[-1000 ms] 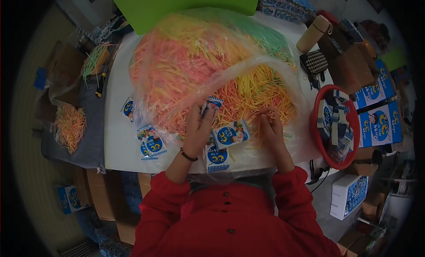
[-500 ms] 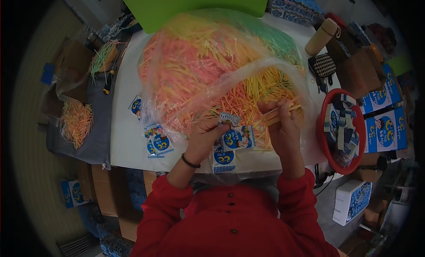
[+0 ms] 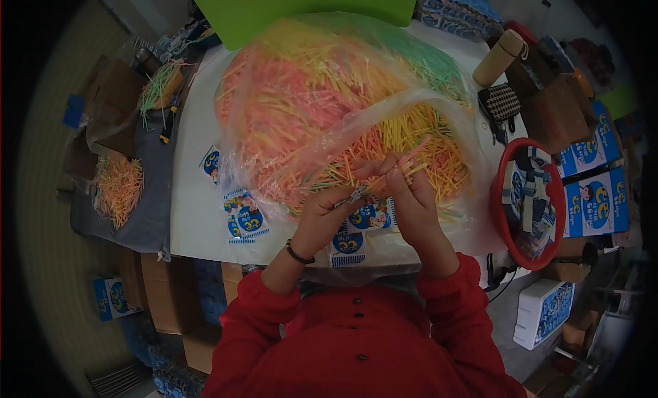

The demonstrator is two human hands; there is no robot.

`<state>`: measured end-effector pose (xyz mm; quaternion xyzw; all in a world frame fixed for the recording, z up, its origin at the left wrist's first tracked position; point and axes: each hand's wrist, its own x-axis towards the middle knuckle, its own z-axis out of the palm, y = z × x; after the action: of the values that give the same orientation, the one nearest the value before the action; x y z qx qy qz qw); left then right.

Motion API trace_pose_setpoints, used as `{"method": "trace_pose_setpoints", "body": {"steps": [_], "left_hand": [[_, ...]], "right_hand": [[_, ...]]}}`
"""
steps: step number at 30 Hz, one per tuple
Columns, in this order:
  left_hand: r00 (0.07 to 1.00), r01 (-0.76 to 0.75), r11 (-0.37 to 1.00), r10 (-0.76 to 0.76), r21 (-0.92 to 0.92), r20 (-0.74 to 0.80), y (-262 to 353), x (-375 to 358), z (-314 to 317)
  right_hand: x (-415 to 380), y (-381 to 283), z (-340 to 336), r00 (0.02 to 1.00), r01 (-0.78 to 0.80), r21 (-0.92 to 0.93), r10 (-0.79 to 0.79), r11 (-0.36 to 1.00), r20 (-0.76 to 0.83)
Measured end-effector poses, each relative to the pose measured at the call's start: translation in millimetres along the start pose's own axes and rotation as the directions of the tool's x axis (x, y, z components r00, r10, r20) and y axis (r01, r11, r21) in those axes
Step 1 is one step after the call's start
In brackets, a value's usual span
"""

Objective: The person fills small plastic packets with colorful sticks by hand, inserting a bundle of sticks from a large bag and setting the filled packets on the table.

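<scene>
My left hand [image 3: 319, 217] is closed on a small printed packet [image 3: 358, 194], pinched at its edge. Against it, my right hand [image 3: 415, 209] grips a few thin pastel sticks [image 3: 413, 157], their tips fanning up past the fingers. The two hands nearly meet in front of a large clear plastic bag [image 3: 329, 129], which lies open and full of pink, yellow, orange and green sticks [image 3: 295, 90]. Below the hands, blue-and-white packets [image 3: 348, 244] lie on the table near its front edge. More packets [image 3: 245, 218] lie to the left, beside the bag.
A red basket [image 3: 500, 216] holding packets stands at the table's right edge. Behind it are a houndstooth pouch [image 3: 500, 101] and a beige flask [image 3: 499, 59]. Blue printed boxes [image 3: 595, 201] are stacked at right. Loose sticks [image 3: 118, 189] lie on a grey surface at left.
My right hand has moved left and in toward my left hand, bringing the sticks up to the packet. The packet has tilted and is now partly covered by fingers.
</scene>
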<state>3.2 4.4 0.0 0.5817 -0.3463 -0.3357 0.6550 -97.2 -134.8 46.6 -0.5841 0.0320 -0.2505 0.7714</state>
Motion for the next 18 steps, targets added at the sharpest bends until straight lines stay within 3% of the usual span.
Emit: {"method": "trace_pose_setpoints", "body": {"steps": [3, 5, 12, 14, 15, 17, 18], "left_hand": [[0.998, -0.048, 0.999, 0.047, 0.007, 0.031, -0.1, 0.6, 3.1], [0.997, -0.050, 0.990, 0.042, -0.130, -0.069, 1.3, 0.7, 11.8], [0.999, 0.033, 0.961, -0.036, -0.274, -0.008, -15.0, 0.1, 10.6], [0.998, 0.056, 0.968, -0.059, -0.246, -0.005, -8.8, 1.8, 12.7], [0.998, 0.056, 0.967, -0.059, -0.247, -0.003, -8.9, 3.9, 13.2], [0.998, -0.001, 0.980, 0.014, -0.198, 0.064, -10.2, 9.0, 12.7], [0.998, 0.000, 0.980, 0.013, -0.197, 0.064, -11.8, 11.0, 11.5]], "right_hand": [[0.6, 3.6, -2.1, 0.997, 0.028, -0.040, -0.026, 0.999, 0.067], [-0.1, 14.3, -6.2, 0.984, 0.095, -0.253, -0.053, 0.963, 0.170], [-1.1, 15.7, -21.9, 0.960, 0.187, -0.586, -0.022, 0.789, 0.278], [3.2, 4.0, -25.3, 0.923, 0.327, -0.802, 0.011, 0.500, 0.384], [5.9, 0.0, -28.0, 0.924, 0.327, -0.803, 0.011, 0.499, 0.383], [10.7, -6.2, -31.1, 0.906, 0.196, -0.715, 0.155, 0.671, 0.394], [11.3, -10.8, -29.2, 0.906, 0.195, -0.714, 0.154, 0.672, 0.393]]}}
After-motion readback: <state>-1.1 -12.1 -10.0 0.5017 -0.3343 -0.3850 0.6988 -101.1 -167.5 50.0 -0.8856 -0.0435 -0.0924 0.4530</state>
